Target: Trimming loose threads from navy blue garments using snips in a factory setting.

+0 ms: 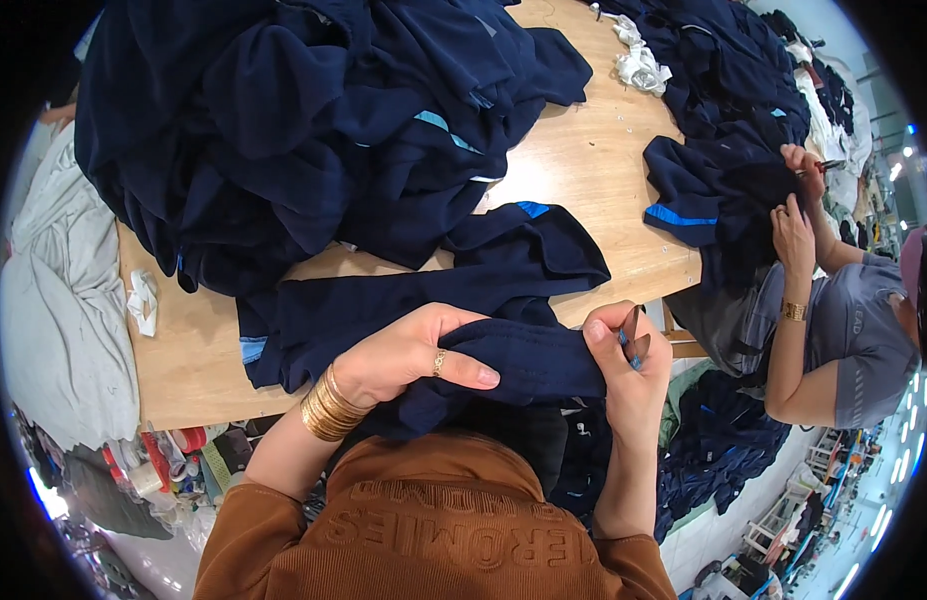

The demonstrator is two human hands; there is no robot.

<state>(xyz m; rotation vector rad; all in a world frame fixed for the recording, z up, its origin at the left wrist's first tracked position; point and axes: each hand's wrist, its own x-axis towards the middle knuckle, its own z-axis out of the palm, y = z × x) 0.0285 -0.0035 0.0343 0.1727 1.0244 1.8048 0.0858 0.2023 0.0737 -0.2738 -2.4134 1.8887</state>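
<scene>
A navy garment [528,360] is stretched between my two hands, its stitched band facing up. My left hand [408,352] is closed on the band's left part, thumb lying on top of the cloth. At the other end my right hand [633,385] pinches the edge, while small thread snips [635,345] sit in the same hand with the blades pointing up. The rest of the garment, with a bright blue inset, spreads on the wooden table [573,160] just beyond my hands. My fingertips under the cloth are hidden.
A large heap of navy garments [273,130] covers the table's far left. To the right a co-worker [843,330] handles another navy garment [723,190] with a red-handled tool. White scraps [638,65] lie at the back. Grey cloth [68,290] hangs over the left edge.
</scene>
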